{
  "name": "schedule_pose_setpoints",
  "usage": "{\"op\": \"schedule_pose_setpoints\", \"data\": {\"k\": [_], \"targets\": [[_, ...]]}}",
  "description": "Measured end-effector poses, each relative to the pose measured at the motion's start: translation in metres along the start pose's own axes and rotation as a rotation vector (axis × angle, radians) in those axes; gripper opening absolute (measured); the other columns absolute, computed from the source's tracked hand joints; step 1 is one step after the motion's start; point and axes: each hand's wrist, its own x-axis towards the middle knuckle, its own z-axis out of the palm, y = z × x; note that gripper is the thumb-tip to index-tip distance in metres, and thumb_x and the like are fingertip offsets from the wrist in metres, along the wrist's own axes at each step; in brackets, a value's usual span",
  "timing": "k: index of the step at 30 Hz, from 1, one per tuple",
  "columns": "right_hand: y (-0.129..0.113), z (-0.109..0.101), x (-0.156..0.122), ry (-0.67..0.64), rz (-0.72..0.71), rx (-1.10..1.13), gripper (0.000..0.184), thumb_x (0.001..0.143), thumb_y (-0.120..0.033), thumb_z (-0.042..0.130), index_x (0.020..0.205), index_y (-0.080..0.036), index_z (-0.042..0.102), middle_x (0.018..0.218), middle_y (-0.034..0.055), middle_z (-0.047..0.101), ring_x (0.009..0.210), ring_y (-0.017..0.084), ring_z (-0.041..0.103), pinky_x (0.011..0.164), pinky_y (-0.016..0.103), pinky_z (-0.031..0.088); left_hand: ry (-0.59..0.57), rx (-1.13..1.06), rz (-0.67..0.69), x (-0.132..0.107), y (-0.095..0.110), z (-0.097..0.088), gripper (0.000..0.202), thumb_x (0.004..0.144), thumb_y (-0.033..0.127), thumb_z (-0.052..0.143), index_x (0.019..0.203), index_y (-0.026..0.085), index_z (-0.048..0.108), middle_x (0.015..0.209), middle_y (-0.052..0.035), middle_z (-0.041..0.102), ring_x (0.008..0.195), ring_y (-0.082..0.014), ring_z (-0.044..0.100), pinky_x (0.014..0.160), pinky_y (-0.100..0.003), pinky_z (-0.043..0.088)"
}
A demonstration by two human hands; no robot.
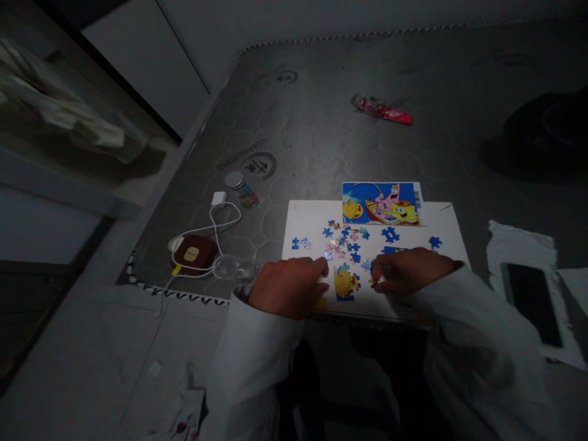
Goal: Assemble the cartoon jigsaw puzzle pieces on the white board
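On a white board (312,214), my left hand (294,285) rests with its thumb and index finger apart. Its index fingertip is at a pale blue jigsaw piece (327,256), apparently not gripping it. Between the two hands lies a joined section of puzzle (344,283) with a yellow picture. My right hand (408,269) pinches a small yellowish jigsaw piece (373,282) just right of that section. Loose blue and pink pieces (340,245) lie beyond my hands. A picture card (383,203) with cartoon figures sits at the board's far edge.
Left of the board are a clear bottle (235,267), a brown box (196,252) with a white cable, and a printed canister (243,190). A phone (531,303) lies on white paper at right. A red packet (386,112) is farther back on the grey tabletop (303,141).
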Motion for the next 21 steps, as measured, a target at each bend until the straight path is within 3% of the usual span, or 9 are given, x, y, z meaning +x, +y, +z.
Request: {"op": "schedule_pose_setpoints", "data": {"k": [5, 13, 21], "targets": [[0.0, 0.0, 0.0, -0.007, 0.01, -0.012, 0.008, 0.082, -0.03, 0.074, 0.089, -0.033, 0.073, 0.087, 0.0004, 0.077, 0.083, 0.026, 0.07, 0.066, 0.034, 0.045, -0.01, -0.003, 0.001, -0.001, -0.001, -0.002, 0.026, 0.098, 0.034, 0.057, 0.122, 0.028, 0.064, 0.116, -0.0056, 0.076, 0.097, -0.0281, 0.072, 0.076, -0.04, 0.054], [0.012, 0.007, 0.002, 0.073, 0.109, 0.074, 0.025, 0.082, -0.042, 0.076, 0.1, -0.028, 0.067, 0.088, 0.0029, 0.076, 0.082, 0.026, 0.071, 0.067, 0.035, 0.047, -0.005, 0.001, 0.01, -0.001, 0.001, -0.002, 0.025, 0.098, 0.036, 0.057, 0.12, 0.028, 0.065, 0.112, -0.0065, 0.076, 0.095, -0.0284, 0.072, 0.075, -0.04, 0.055], [0.006, 0.004, 0.003, 0.004, 0.049, 0.03, 0.023, 0.082, -0.035, 0.072, 0.105, -0.034, 0.07, 0.091, 0.0021, 0.077, 0.086, 0.029, 0.07, 0.071, 0.038, 0.047, -0.017, 0.031, 0.009, -0.001, 0.006, -0.002, 0.025, 0.099, 0.034, 0.056, 0.121, 0.029, 0.064, 0.114, -0.0054, 0.076, 0.1, -0.0318, 0.073, 0.077, -0.046, 0.057]]}}
